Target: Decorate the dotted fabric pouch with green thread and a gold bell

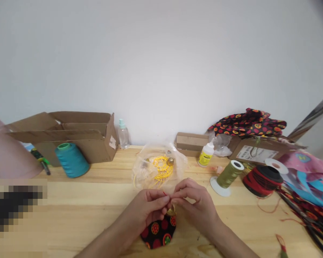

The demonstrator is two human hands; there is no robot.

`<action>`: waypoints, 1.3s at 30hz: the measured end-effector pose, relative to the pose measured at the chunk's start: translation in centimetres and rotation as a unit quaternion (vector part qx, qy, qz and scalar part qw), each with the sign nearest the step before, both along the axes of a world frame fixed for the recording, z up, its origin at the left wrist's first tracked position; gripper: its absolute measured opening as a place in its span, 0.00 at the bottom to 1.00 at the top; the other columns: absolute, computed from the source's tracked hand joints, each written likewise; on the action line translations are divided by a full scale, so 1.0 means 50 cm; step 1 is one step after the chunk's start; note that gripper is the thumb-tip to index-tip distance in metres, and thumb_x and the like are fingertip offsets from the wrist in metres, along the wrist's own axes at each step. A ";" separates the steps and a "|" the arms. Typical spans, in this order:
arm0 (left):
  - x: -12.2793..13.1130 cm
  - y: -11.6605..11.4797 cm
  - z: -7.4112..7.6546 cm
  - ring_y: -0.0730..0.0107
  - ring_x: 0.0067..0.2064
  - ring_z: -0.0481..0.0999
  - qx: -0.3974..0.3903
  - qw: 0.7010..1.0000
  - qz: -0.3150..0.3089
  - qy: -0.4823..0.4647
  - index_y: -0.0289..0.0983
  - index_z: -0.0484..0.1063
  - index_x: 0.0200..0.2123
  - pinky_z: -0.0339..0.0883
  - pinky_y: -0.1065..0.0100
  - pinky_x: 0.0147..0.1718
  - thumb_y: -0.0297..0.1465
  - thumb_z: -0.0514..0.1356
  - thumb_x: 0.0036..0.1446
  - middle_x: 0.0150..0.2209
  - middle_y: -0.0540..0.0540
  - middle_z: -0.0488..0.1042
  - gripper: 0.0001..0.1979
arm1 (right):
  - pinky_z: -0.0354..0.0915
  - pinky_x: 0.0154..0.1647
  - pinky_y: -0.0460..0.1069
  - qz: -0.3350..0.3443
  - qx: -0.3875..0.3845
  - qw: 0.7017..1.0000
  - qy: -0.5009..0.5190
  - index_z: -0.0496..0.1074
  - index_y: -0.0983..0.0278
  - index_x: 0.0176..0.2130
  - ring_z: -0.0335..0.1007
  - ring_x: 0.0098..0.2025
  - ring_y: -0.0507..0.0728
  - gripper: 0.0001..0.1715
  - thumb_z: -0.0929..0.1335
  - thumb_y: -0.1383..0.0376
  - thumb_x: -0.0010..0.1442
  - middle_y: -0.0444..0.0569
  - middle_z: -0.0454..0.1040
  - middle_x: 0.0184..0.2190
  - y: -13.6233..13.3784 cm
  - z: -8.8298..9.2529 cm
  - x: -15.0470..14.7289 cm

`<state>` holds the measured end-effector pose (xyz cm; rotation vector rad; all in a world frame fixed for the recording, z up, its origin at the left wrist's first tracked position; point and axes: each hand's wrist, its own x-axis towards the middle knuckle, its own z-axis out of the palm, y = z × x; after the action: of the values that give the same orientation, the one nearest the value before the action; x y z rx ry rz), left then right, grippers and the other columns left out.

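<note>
My left hand (156, 206) is closed in a pinch, with a short bit of red cord (164, 193) showing at its fingertips. My right hand (195, 202) meets it there, thumb and fingers pressed together; what lies between them is hidden. Just under the fingertips is a shiny gold-coloured piece (171, 210), partly covered, its kind unclear. Below the hands, a black fabric piece (158, 234) with red and orange flower prints hangs or lies close to the table. Beyond them, a clear plastic bag (140, 172) holds yellow cord (163, 170) and a round gold bell (170, 161).
Left stand a teal thread cone (71, 161), an open cardboard box (83, 143) and a spray bottle (123, 136). On the right are a glue bottle (206, 155), a green thread spool (228, 175), a red-black cord spool (262, 181) and piled fabrics (307, 179).
</note>
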<state>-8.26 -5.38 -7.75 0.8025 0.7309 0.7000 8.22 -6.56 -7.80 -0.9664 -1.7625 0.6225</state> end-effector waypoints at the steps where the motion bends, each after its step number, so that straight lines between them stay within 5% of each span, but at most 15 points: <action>1: 0.000 0.000 0.002 0.84 0.20 0.63 0.001 1.000 -0.003 0.008 0.30 0.74 0.22 0.58 0.82 0.19 0.29 0.64 0.42 0.20 0.50 0.70 0.06 | 0.62 0.28 0.47 -0.007 -0.011 1.000 0.007 0.75 0.60 0.26 0.66 0.28 0.53 0.03 0.69 0.66 0.48 0.46 0.69 0.23 0.000 0.002 -0.001; 6: -0.004 0.000 0.006 0.84 0.19 0.63 -0.001 0.999 0.009 0.044 0.31 0.74 0.22 0.57 0.81 0.19 0.29 0.66 0.38 0.19 0.51 0.71 0.07 | 0.62 0.28 0.46 -0.016 -0.044 0.998 0.036 0.75 0.61 0.23 0.66 0.26 0.52 0.04 0.70 0.66 0.47 0.45 0.69 0.22 -0.003 0.010 -0.004; 14: -0.005 -0.002 0.008 0.83 0.18 0.63 0.002 0.993 0.066 0.095 0.32 0.72 0.20 0.57 0.78 0.21 0.27 0.67 0.34 0.16 0.52 0.70 0.07 | 0.63 0.29 0.47 0.060 -0.056 0.995 0.050 0.75 0.60 0.24 0.66 0.27 0.52 0.03 0.70 0.64 0.47 0.45 0.70 0.22 -0.009 0.015 -0.003; 20: -0.007 0.001 0.005 0.82 0.18 0.62 0.047 0.991 0.069 0.104 0.32 0.71 0.19 0.55 0.77 0.19 0.28 0.66 0.35 0.17 0.52 0.70 0.07 | 0.62 0.37 0.49 0.072 -0.160 0.983 0.045 0.72 0.60 0.38 0.66 0.34 0.54 0.14 0.69 0.66 0.47 0.47 0.74 0.34 -0.007 0.007 -0.013; 26: -0.006 0.006 0.003 0.78 0.18 0.64 0.139 0.972 0.072 0.177 0.33 0.71 0.18 0.57 0.76 0.20 0.28 0.64 0.37 0.15 0.52 0.69 0.05 | 0.61 0.30 0.46 0.050 -0.153 0.986 -0.032 0.73 0.58 0.36 0.65 0.29 0.52 0.15 0.70 0.68 0.44 0.44 0.74 0.28 0.000 -0.021 -0.021; 29: -0.010 0.005 0.011 0.71 0.25 0.70 0.248 0.935 0.068 0.246 0.34 0.72 0.21 0.62 0.72 0.26 0.28 0.62 0.40 0.21 0.48 0.74 0.03 | 0.61 0.28 0.45 0.041 -0.172 0.984 -0.021 0.73 0.59 0.35 0.64 0.27 0.51 0.16 0.71 0.70 0.42 0.44 0.73 0.27 0.000 -0.022 -0.019; 35: -0.026 0.007 0.020 0.69 0.30 0.71 0.488 0.785 0.074 0.375 0.39 0.72 0.24 0.62 0.72 0.30 0.25 0.57 0.46 0.26 0.48 0.74 0.06 | 0.58 0.23 0.43 0.043 -0.218 0.975 0.030 0.74 0.60 0.34 0.60 0.23 0.49 0.17 0.72 0.71 0.39 0.41 0.70 0.21 -0.004 -0.019 -0.025; 39: -0.027 0.008 0.018 0.68 0.32 0.72 0.548 0.746 0.089 0.369 0.40 0.73 0.26 0.63 0.72 0.32 0.26 0.56 0.48 0.28 0.47 0.75 0.06 | 0.60 0.26 0.44 0.060 -0.260 0.955 0.128 0.74 0.62 0.34 0.63 0.25 0.50 0.14 0.71 0.67 0.42 0.44 0.73 0.25 -0.005 -0.019 -0.032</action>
<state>-9.63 -4.99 -6.84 2.2108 1.1063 0.9955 6.64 -6.81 -8.77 -1.0725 -1.4566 1.2762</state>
